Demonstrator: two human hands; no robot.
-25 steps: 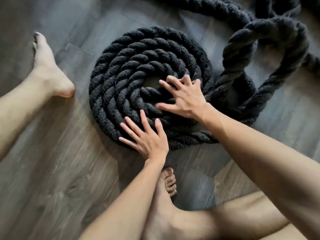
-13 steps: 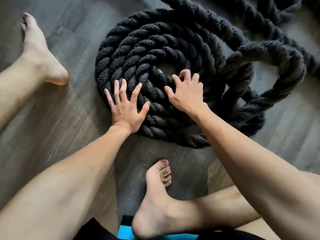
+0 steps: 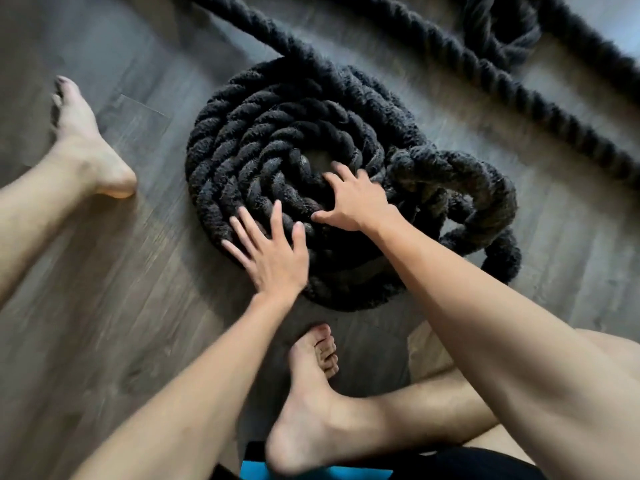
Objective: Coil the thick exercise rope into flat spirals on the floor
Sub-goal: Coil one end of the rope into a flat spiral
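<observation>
A thick black twisted rope lies wound in a flat spiral coil (image 3: 263, 140) on the grey wood floor (image 3: 110, 306). My left hand (image 3: 273, 258) presses flat with spread fingers on the coil's near-left rim. My right hand (image 3: 356, 202) rests with spread fingers on the inner turns beside the coil's centre. A loose loop of the same rope (image 3: 485, 195) bulges up at the coil's right side. The uncoiled rope (image 3: 485, 71) runs off toward the top right.
My bare left foot (image 3: 86, 140) lies on the floor left of the coil. My right foot (image 3: 311, 403) is tucked just in front of it, under my arms. Another tangle of rope (image 3: 502, 26) sits at the top right.
The coil has turned and shifted. My left hand slid from the left rim down to the near-left rim. The loose loop has drawn in closer to the coil's right side.
</observation>
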